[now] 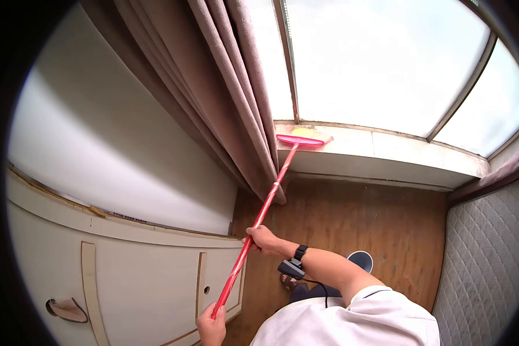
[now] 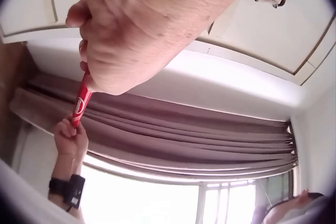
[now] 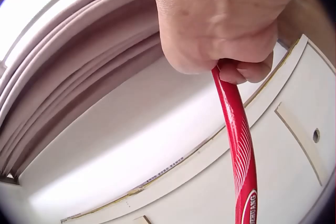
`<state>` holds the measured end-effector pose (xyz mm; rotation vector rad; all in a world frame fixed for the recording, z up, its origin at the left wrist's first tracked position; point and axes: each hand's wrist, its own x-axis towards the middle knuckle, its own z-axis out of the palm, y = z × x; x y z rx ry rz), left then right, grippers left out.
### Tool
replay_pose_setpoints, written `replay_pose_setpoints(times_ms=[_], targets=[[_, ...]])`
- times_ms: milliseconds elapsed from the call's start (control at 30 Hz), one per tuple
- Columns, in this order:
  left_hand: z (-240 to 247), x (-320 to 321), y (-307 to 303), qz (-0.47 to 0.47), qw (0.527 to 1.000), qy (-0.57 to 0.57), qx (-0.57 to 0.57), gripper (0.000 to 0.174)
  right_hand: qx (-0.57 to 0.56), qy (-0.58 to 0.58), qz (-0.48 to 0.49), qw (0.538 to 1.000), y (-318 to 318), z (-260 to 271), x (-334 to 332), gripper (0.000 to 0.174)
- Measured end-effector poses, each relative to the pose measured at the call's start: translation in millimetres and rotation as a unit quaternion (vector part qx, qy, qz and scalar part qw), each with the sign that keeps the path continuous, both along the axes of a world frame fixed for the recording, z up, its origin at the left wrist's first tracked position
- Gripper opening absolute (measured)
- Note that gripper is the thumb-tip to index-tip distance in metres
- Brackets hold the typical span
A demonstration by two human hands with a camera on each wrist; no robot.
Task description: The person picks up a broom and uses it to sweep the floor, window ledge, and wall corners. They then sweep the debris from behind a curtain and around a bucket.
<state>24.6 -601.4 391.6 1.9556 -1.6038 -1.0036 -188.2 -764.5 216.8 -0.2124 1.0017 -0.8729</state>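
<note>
A long red pole (image 1: pixel 265 206) runs up from the hands to a pink broom-like head (image 1: pixel 301 140), which lies on the white window sill (image 1: pixel 352 144) beside the curtain. My left hand (image 1: pixel 212 330) grips the pole's lower end, and in the left wrist view the left hand (image 2: pixel 136 29) hides that end. Farther up, my right hand (image 1: pixel 263 239) holds the pole with curled fingers. The right wrist view shows the right hand (image 3: pixel 220 24) around the red pole (image 3: pixel 239 145), with white lettering below it.
Mauve curtains (image 1: pixel 213 86) hang left of the large window (image 1: pixel 375 63). White cabinet panels (image 1: pixel 144 277) stand at the left. A quilted grey mattress (image 1: pixel 490 248) is at the right. On the wooden floor (image 1: pixel 386 213) is a round bucket-like container (image 1: pixel 361 261) near the person's foot.
</note>
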Motion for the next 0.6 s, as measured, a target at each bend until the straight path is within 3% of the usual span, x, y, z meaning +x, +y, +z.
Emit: replay_pose_setpoints(times_ms=[133, 267, 567, 600], targets=[[-16, 23, -8, 0.04, 0.998, -0.012, -0.05, 0.023, -0.039, -0.018, 0.059, 0.997, -50, 5, 48, 0.02], [-34, 31, -14, 0.076, 0.996, -0.018, -0.031, 0.023, -0.029, 0.005, 0.084, 0.996, -82, -16, 78, 0.012], [14, 59, 42, 0.046, 0.989, -0.138, 0.008, 0.03, -0.011, -0.024, 0.154, 0.988, -25, -5, 136, 0.019], [32, 51, 46, 0.096, 0.987, -0.115, 0.05, 0.03, -0.014, -0.014, 0.154, 0.988, -16, -3, 143, 0.019]])
